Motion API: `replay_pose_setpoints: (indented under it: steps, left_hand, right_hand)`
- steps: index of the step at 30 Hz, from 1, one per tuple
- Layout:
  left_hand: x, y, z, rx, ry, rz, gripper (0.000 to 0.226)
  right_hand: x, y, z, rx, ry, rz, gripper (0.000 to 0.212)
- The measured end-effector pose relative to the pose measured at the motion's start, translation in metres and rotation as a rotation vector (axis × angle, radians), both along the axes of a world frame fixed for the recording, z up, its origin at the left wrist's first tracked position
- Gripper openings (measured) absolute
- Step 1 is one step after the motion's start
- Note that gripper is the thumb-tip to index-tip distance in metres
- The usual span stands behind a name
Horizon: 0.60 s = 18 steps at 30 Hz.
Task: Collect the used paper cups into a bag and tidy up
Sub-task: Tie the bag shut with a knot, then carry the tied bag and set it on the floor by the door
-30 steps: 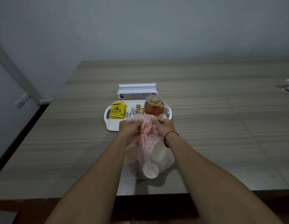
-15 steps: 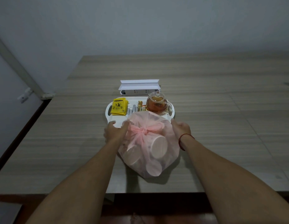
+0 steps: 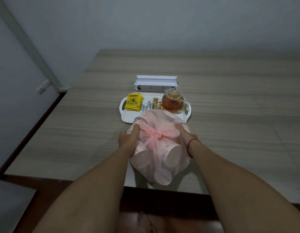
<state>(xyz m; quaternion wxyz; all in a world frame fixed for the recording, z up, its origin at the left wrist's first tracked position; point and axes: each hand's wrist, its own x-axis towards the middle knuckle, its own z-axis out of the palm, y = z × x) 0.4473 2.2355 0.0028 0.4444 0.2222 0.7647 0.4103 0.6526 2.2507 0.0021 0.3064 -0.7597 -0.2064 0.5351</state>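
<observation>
Collection looked all but finished: the paper cups (image 3: 173, 153) showed as pale rounds through the thin pink bag (image 3: 160, 158), and its mouth was already drawn into a knot (image 3: 156, 134) on top. The bag sat close to the near edge of the counter (image 3: 238, 115), its far side covering the near rim of a white tray (image 3: 127, 117); whether it rested on the surface or was raised a little could not be told. The left hand (image 3: 128, 140) clasped the bag's left flank with the thumb laid over the top, and the right hand (image 3: 185, 133), a red cord (image 3: 189, 146) at its wrist, cupped the right flank, so both were grasping the bag. No loose cup was visible on the counter. What seemed left was to carry the bag off and straighten the rest. On the tray stood a glass teapot (image 3: 173, 100) of amber tea at the right end, yellow tea packets (image 3: 133, 102) at the left end and small sachets (image 3: 156, 105) between them; a white box (image 3: 156, 81) lay just beyond the tray toward the far edge. The teapot stood just behind the bag, so a forward push could knock it.
</observation>
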Motion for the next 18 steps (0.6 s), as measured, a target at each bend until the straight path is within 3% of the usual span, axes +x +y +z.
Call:
replay_pose_setpoints:
  steps: [8,18]
  left_hand:
    - [-0.032,-0.071,0.049,0.123,0.029,0.250,0.070]
    - [-0.191,-0.253,0.091,0.028,0.247,0.775,0.068]
  right_hand:
    - [-0.056,-0.042,0.053,0.172,0.015,0.019,0.104]
    - [-0.274,-0.166,0.096,0.243,0.040,0.473,0.092]
